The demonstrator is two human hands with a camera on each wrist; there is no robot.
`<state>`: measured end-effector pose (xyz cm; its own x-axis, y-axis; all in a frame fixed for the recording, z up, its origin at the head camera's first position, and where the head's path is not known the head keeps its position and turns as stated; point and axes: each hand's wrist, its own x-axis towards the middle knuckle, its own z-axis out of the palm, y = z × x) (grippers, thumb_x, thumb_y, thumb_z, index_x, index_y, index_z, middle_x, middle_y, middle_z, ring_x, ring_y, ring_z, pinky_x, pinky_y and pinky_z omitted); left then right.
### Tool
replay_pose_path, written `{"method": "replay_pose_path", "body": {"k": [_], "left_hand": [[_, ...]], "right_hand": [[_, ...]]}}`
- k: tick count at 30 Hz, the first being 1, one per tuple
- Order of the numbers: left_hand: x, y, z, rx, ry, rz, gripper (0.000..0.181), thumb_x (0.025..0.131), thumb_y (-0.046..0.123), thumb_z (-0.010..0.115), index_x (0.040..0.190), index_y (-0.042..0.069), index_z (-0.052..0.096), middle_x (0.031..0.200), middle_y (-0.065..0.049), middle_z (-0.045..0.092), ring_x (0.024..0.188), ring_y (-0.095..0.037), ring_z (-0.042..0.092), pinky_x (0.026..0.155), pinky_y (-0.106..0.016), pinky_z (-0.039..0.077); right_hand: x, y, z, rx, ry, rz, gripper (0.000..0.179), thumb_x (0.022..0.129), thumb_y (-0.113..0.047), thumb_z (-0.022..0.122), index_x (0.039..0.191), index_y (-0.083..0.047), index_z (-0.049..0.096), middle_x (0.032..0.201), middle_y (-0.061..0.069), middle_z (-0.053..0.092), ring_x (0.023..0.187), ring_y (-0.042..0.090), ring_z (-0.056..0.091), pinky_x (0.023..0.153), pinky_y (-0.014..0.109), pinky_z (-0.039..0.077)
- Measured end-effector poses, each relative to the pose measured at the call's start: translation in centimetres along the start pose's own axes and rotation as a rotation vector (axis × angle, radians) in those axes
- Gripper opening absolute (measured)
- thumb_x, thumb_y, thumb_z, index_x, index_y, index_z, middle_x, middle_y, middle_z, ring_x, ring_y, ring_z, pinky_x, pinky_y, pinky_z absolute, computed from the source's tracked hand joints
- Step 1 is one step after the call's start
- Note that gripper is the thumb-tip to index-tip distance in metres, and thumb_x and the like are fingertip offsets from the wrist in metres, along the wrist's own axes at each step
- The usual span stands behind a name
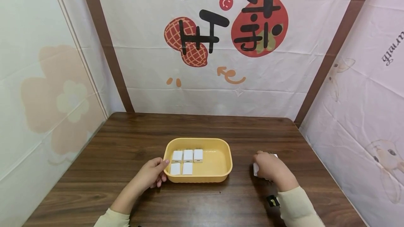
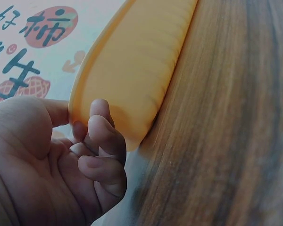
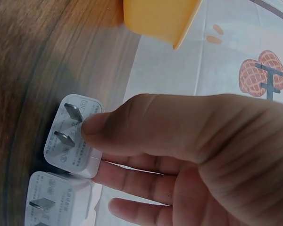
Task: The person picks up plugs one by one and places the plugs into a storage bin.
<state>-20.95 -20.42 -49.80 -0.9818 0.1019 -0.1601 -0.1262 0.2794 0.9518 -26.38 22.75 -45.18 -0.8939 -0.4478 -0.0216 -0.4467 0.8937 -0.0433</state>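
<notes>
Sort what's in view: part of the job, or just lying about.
Likely the job:
- yellow rounded plastic tray
- five white boxy plug adapters inside
- more adapters at the right hand

Seemingly not:
- small black object, yellow-green marked, possibly loose
- white printed cloth backdrop

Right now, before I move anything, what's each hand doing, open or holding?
Left hand: closed, holding the yellow tray by its rim.
Right hand: closed, holding a white plug adapter.

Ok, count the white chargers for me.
7 visible: five chargers in the yellow tray, three behind two; a sixth pinched by the right hand, a seventh beside it. The hand may hide more.
</notes>
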Motion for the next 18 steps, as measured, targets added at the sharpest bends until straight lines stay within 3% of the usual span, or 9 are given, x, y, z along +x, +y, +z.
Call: {"method": "replay_pose_path", "body": {"k": [18], "left_hand": [[0.0,-0.1,0.1,0.002,-0.007,0.022,0.043,0.108,0.041,0.050,0.099,0.000,0.053,0.068,-0.005,0.059,0.048,-0.015,0.052,0.041,-0.025,0.036]], "right_hand": [[-0.3,-1.2,-1.5,-0.034,0.008,0.003,0.026,0.072,-0.006,0.081,0.097,-0.010,0.071,0.095,0.004,0.061,0.074,0.019,0.054,0.067,0.044,0.049]]}}
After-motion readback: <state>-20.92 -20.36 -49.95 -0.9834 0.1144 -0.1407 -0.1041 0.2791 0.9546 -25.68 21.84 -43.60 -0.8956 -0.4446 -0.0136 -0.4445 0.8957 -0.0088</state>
